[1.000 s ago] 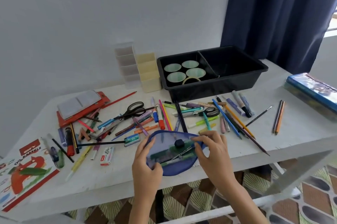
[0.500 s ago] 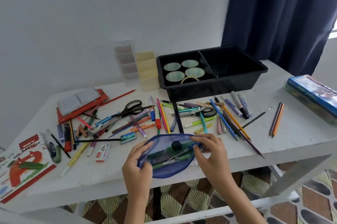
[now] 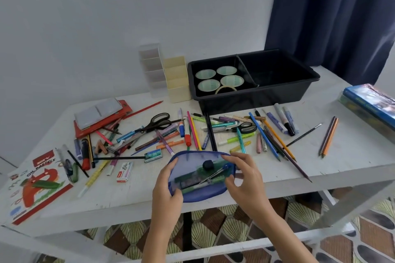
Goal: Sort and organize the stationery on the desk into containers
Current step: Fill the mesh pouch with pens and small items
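Note:
A blue see-through mesh pouch point(image 3: 198, 193) lies at the front edge of the white desk point(image 3: 352, 162), with a compass, a green ruler and a dark eraser inside. My left hand point(image 3: 166, 190) grips its left end. My right hand point(image 3: 243, 175) holds its right end, fingers curled over the top corner. Behind the pouch lie several loose pens, pencils and markers point(image 3: 267, 134) and two pairs of scissors point(image 3: 158, 122). A black divided tray point(image 3: 299, 93) at the back holds several tape rolls point(image 3: 220, 79) in its left compartment.
Clear and cream compartment organisers point(image 3: 175, 78) stand left of the tray. Red flat cases point(image 3: 100, 119) lie at back left, an oil pastels box point(image 3: 36, 183) at front left, staple boxes point(image 3: 124, 171) nearby. A blue box point(image 3: 372, 104) sits at the right edge. Two pencils point(image 3: 329, 136) lie apart.
The pouch has stayed near the desk's front edge between both hands. My right fingers have shifted along its top right corner. The view has moved slightly.

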`<state>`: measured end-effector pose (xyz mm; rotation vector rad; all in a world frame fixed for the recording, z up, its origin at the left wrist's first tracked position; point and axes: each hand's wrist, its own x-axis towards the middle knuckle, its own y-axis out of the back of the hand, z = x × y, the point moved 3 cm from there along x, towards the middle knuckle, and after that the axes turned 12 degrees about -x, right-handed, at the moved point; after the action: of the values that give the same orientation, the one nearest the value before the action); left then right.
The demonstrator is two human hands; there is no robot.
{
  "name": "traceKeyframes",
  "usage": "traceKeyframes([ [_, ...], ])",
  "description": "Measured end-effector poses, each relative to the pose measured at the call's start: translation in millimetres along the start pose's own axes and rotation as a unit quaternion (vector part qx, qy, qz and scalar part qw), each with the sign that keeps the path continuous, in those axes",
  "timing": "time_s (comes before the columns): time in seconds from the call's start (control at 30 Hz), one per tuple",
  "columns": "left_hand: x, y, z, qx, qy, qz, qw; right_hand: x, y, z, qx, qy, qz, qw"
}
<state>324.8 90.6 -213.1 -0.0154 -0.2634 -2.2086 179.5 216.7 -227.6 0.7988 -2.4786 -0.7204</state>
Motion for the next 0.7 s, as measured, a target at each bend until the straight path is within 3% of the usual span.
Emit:
traceKeyframes([
  [0.33, 6.9, -21.6, 41.2, -0.009, -0.044, -0.03, 0.999, -1.4, 49.5, -4.9, 0.086, 0.013, 0.112, 0.99],
  [0.53, 10.3, -60.1, 46.4, -0.021, -0.032, -0.073, 0.997, -2.3, 84.6, 17.6, 0.127, -0.013, 0.128, 0.984],
  [0.7, 10.5, -82.4, 39.6, -0.028, -0.008, -0.085, 0.996, -3.3, 106.3, 41.8, 0.266, -0.095, 0.186, 0.941],
])
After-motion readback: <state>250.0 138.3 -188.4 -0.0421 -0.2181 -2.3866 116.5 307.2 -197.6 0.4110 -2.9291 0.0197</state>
